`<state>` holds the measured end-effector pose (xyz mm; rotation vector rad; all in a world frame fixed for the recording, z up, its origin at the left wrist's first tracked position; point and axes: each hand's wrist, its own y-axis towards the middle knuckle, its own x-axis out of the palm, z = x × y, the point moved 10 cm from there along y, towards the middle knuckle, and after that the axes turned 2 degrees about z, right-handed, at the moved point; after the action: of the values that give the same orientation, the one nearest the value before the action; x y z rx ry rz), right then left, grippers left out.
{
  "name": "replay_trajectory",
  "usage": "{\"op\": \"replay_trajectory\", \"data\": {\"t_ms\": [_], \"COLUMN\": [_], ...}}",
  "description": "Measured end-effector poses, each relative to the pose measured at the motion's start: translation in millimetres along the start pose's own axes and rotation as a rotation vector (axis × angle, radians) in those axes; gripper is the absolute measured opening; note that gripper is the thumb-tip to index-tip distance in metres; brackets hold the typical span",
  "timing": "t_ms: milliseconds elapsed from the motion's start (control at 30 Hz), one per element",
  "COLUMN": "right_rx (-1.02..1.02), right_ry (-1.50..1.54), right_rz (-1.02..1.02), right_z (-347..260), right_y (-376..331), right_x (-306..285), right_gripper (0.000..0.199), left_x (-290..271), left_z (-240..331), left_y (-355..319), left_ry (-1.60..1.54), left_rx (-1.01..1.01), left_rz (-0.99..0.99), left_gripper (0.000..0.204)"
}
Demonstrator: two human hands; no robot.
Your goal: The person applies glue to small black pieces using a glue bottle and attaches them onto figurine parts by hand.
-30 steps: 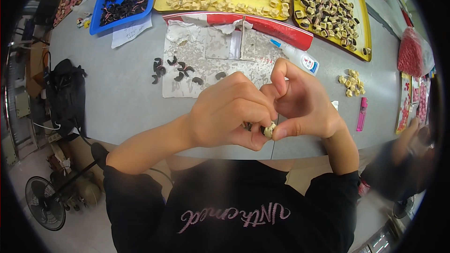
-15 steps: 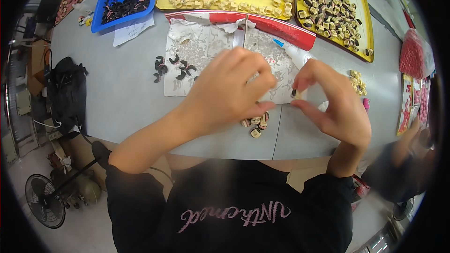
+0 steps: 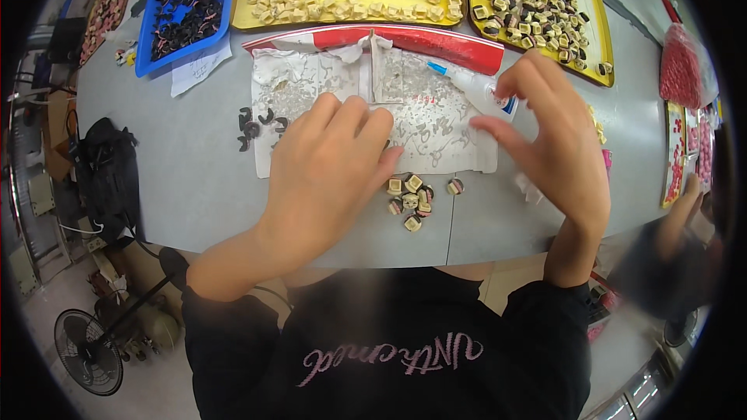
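Observation:
My left hand point(image 3: 323, 167) hovers palm down over the left part of a stained white card point(image 3: 443, 132). Its fingers are bent and its thumb stands apart; the fingertips are partly hidden. Beside it lie several small black curved pieces point(image 3: 247, 129). My right hand point(image 3: 556, 140) is open at the card's right side, thumb and forefinger apart with nothing between them. A white glue tube with a blue tip point(image 3: 476, 87) lies on the card by those fingers. Between the hands, nearer me, sits a cluster of cream and black pieces point(image 3: 411, 201), with one separate piece point(image 3: 456, 186) to its right.
Along the back stand a blue tray point(image 3: 142, 61) of black pieces, a yellow tray point(image 3: 342, 23) of cream pieces and another yellow tray point(image 3: 609, 47) of cream-and-black pieces. A bag of red bits point(image 3: 681, 70) is at the right, near another person's arm point(image 3: 681, 214). A black fan point(image 3: 87, 351) stands lower left.
The small piece from my right fingers now lies on the table beside the cluster, and those fingers have spread. My left hand has moved left and toward me, over the card.

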<state>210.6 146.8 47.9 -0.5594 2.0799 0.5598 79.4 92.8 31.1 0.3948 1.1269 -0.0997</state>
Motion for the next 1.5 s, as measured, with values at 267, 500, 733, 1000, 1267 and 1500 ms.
{"op": "replay_trajectory", "data": {"t_ms": [267,500,733,1000,1267,1500], "right_rx": [0.049,0.086,0.263,0.355,0.201,0.184], "right_ry": [-0.139,0.241,1.209,1.194,1.199,1.116], "right_rz": [-0.007,0.032,0.208,0.362,0.292,0.310], "right_z": [15.8,24.3,50.4,62.7,40.0,24.9], "right_y": [-0.1,5.9,6.6,6.3,8.2,0.8], "right_x": [6.4,-6.2,-12.4,-4.3,0.3,5.2], "right_gripper": [0.037,0.037,0.032,0.029,0.045,0.044], "left_x": [3.9,-3.1,-13.4,2.5,5.2,8.1], "left_z": [-5.9,-6.1,-5.7,-11.4,-12.2,-10.2], "left_y": [-2.7,0.3,1.7,4.5,2.0,-3.7], "left_ry": [-0.104,-0.227,-0.595,-0.707,-0.735,-0.824], "left_rx": [-0.044,-0.048,-0.033,-0.043,-0.018,-0.022], "left_rz": [-0.015,0.057,0.174,0.178,0.228,0.239], "left_gripper": [0.023,0.021,0.017,0.017,0.020,0.033]}}
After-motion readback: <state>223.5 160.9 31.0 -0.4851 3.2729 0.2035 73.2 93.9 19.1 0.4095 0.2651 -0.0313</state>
